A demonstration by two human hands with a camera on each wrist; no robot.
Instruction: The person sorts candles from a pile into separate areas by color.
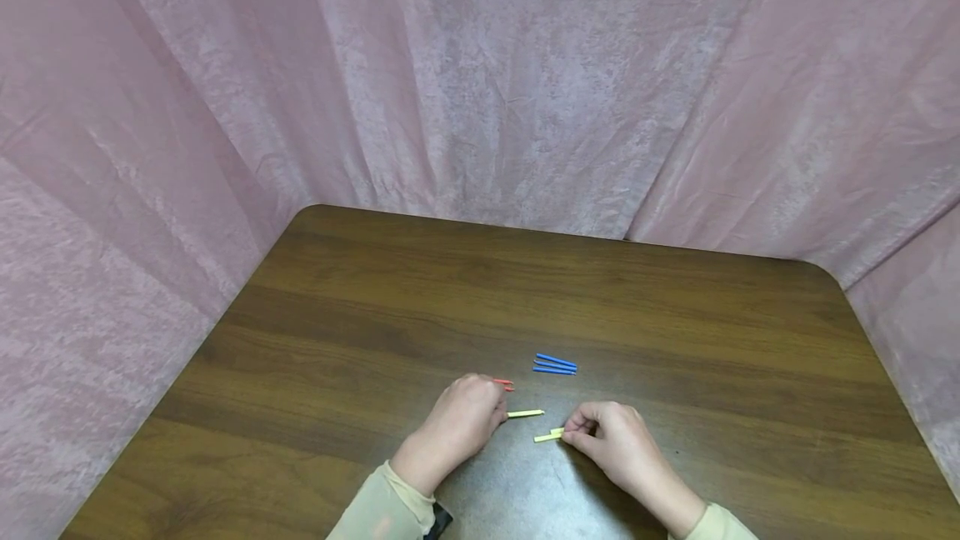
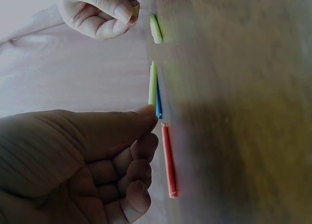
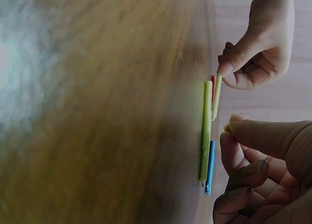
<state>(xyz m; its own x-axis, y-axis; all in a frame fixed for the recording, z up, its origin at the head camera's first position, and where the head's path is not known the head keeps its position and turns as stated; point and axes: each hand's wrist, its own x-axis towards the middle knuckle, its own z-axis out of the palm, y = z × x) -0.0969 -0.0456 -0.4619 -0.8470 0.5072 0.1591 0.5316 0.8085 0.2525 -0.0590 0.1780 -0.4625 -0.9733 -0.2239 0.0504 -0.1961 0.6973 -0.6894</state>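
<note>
My left hand (image 1: 463,417) pinches a thin yellow candle (image 1: 527,414) near one end, its wick end pointing right. In the left wrist view that yellow candle (image 2: 152,85) stands out past the thumb. My right hand (image 1: 619,442) pinches another yellow candle (image 1: 557,431), mostly hidden by the fingers; only a small end shows in the wrist views. A third yellow candle (image 3: 206,131) lies on the table just beside the right fingertips. Red candles (image 1: 507,383) lie beyond the left hand, partly covered by it.
Several blue candles (image 1: 555,365) lie close together on the wooden table (image 1: 420,290), farther back than both hands. Pink curtains (image 1: 525,90) hang behind the table and at its sides. A dark band (image 1: 439,520) shows at the left wrist.
</note>
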